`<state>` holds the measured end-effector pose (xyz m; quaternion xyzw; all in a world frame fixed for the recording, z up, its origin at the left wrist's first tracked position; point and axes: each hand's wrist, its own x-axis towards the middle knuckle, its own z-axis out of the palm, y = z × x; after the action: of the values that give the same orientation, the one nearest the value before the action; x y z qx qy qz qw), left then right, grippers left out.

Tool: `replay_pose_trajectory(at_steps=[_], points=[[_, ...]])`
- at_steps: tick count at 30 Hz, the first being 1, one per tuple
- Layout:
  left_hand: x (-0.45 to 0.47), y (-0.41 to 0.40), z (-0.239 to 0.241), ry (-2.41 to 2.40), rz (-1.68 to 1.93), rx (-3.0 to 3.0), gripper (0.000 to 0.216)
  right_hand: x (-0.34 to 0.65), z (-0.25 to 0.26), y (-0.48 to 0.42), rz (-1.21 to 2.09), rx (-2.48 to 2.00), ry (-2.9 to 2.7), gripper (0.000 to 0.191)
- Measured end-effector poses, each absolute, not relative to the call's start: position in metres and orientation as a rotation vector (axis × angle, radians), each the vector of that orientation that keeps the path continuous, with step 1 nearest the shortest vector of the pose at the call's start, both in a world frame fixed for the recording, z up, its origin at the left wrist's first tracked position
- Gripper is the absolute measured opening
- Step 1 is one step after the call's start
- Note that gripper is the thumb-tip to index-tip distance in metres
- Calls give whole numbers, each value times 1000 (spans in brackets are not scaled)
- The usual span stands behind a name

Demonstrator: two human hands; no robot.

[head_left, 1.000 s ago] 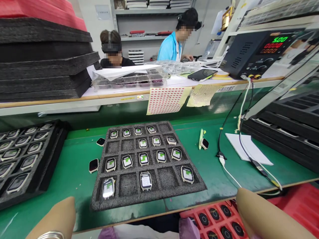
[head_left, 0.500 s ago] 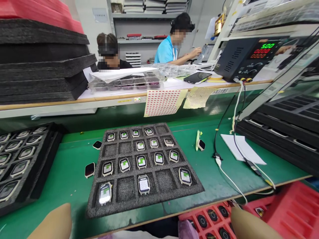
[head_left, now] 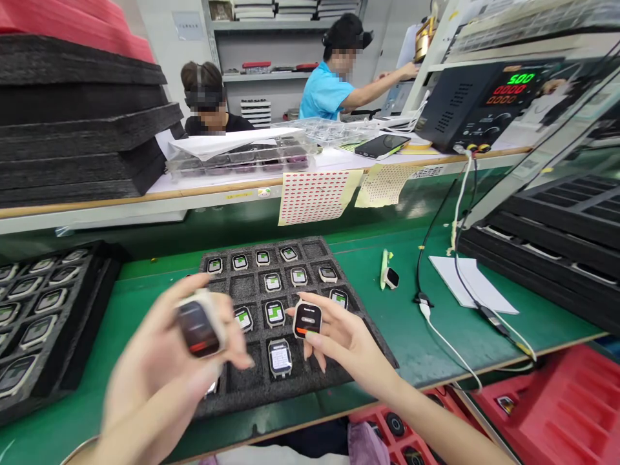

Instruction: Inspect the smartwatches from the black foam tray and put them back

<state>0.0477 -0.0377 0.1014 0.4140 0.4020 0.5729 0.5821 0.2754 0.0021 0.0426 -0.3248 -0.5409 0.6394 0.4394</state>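
My left hand, raised over the left side of the foam tray, grips a smartwatch without a strap; motion blurs it, and its dark screen has a red patch at the bottom. A second strapless smartwatch is held between the thumb and fingers of my right hand, above the tray's right half. Its lit screen carries small text and an orange-red band. Beneath both hands lies the dark grey foam tray, with several watches in its compartments, many showing green-and-white screens. My hands hide part of it.
Another foam tray of watches stands at left. To the right are a green pen beside a watch, cables, white paper and stacked black trays. Red trays sit below the table edge. Two people work behind the shelf.
Both hands have come into view from below, each with a smartwatch. They now cover parts of the tray. The co-worker in blue has stretched an arm out to the right.
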Motion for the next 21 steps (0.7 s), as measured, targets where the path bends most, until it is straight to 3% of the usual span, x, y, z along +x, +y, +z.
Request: replay_pose_trajectory(at_steps=[6,12,17,21], points=[[82,-8,74,790,967,800,51,277,44,4,1586,-824,-1343,47],[82,-6,55,684,989,856,55,274,46,5,1471,-940,-1370,36],[82,-7,54,650,991,855,44,271,49,6,1419,-945,-1344,27],[83,-4,52,681,1002,911,35,277,47,5,1463,-918,-1365,32]])
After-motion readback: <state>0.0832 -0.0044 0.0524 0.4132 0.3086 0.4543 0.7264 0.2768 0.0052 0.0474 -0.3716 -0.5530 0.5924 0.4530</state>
